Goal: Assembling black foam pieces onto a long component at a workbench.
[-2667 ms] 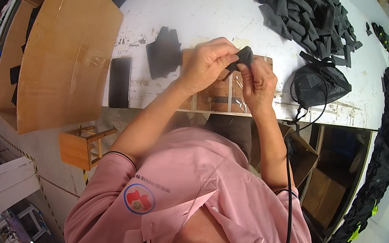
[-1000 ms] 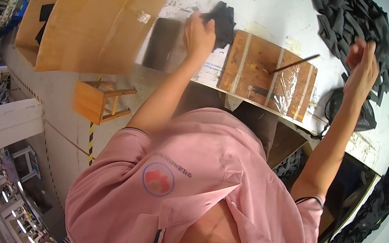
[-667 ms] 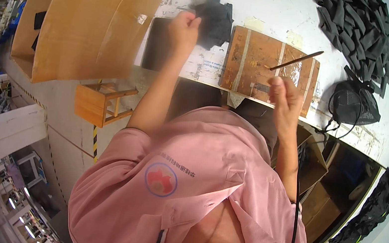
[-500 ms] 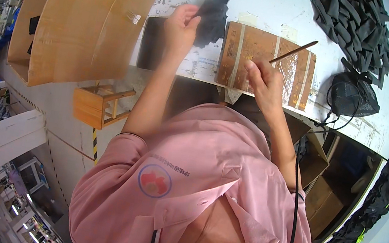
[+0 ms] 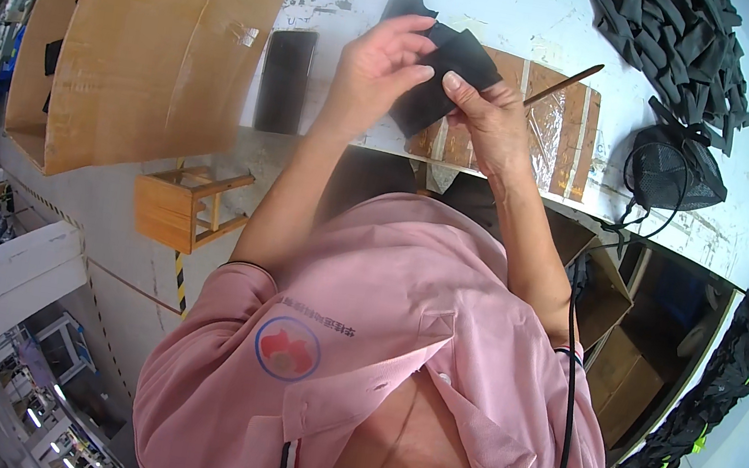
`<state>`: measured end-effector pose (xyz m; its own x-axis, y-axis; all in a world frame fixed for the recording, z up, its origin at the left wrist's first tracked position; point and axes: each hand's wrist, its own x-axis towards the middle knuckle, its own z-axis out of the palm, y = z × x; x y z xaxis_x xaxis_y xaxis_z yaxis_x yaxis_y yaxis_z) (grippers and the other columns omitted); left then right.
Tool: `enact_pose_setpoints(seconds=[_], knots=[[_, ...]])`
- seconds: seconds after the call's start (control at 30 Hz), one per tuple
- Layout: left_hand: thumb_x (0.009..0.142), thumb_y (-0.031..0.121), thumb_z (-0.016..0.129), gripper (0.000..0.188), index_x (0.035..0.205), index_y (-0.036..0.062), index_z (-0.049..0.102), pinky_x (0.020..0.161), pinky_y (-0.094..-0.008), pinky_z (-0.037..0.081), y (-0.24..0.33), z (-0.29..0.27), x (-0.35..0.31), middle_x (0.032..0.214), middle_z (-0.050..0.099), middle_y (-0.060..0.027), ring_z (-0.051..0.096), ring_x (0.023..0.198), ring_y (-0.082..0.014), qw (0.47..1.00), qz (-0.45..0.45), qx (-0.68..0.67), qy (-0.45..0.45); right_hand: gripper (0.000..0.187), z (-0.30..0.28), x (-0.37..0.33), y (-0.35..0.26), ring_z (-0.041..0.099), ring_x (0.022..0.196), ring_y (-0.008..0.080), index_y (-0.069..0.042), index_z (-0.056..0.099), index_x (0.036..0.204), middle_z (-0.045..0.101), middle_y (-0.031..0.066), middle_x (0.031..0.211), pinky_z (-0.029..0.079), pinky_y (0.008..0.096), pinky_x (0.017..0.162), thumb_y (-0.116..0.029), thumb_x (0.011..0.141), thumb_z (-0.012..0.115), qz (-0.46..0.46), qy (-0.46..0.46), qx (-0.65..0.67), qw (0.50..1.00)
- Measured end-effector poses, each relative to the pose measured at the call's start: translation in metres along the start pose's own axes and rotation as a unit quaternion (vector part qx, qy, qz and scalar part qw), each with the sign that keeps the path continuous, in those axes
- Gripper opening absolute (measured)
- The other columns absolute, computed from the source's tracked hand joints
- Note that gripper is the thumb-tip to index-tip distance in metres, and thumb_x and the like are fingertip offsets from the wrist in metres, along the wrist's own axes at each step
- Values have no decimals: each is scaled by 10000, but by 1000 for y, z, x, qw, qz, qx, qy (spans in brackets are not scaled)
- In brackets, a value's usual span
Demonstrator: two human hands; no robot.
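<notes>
A folded black cloth piece [image 5: 451, 76] is up between my two hands, over the near part of the table. My right hand [image 5: 497, 128] pinches its right side, thumb on top. A thin brown pointed stick [image 5: 566, 84] also juts from that hand, slanting up to the right. My left hand [image 5: 374, 74] has curled fingers and its thumb on the cloth's left edge. More black cloth [image 5: 412, 5] shows behind the left fingertips; I cannot tell whether it joins the held piece. Beneath the hands lies a brown board [image 5: 556, 150] with strips of clear tape.
A dark flat slab [image 5: 285, 80] lies left of the hands. A big cardboard box [image 5: 157, 37] stands further left, above a wooden stool [image 5: 167, 208]. On the right are a heap of dark cloth pieces [image 5: 659, 44] and a black mesh bag [image 5: 679, 173] with a cord.
My right hand has moved up and left and taken hold of the black cloth, keeping the stick. My left hand has shifted right and slightly down to meet it.
</notes>
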<state>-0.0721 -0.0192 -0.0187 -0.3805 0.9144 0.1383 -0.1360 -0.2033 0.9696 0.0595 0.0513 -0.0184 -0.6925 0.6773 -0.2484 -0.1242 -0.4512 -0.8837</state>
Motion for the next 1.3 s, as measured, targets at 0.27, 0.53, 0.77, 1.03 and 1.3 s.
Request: enact_pose_setpoints(seconds=[0.27, 0.53, 0.77, 1.03, 1.3], knots=[[750, 68, 590, 177, 886, -26, 528, 580, -172, 398, -1, 31, -16, 724, 539, -41, 487, 621, -62, 977, 18, 97, 191, 152, 5, -11, -6, 505, 498, 224, 20, 572, 670, 528, 107, 601, 389, 316, 464, -100, 647, 664, -271, 151, -443, 841], [756, 242, 587, 208, 738, 38, 548, 498, -180, 365, 22, 37, -23, 617, 523, -3, 457, 519, -60, 972, -188, -23, 142, 159, -5, -18, 0, 529, 578, 249, -3, 560, 676, 528, 96, 637, 420, 314, 504, 12, 545, 647, -327, 149, -479, 801], [736, 144, 609, 139, 755, 18, 554, 473, -167, 369, 17, 37, -22, 624, 542, -14, 465, 503, -51, 967, -225, -44, 111, 206, -17, -18, 5, 533, 609, 239, -2, 555, 719, 520, 92, 658, 430, 307, 518, -30, 551, 672, -308, 106, -525, 786], [740, 45, 587, 68, 776, -1, 553, 483, -184, 417, 11, 42, -26, 650, 556, -13, 494, 554, -40, 992, -64, 111, 21, 236, -9, -37, -29, 515, 555, 167, 6, 567, 765, 517, 77, 672, 390, 248, 476, -167, 651, 680, -223, 35, -379, 897], [681, -16, 538, 43, 695, -6, 498, 487, -291, 434, 17, 43, -32, 592, 536, -129, 574, 569, -219, 951, 30, 306, 29, 73, -8, -39, -26, 549, 564, 264, -4, 572, 734, 550, 124, 663, 418, 313, 491, -16, 671, 608, -278, 7, -525, 805]])
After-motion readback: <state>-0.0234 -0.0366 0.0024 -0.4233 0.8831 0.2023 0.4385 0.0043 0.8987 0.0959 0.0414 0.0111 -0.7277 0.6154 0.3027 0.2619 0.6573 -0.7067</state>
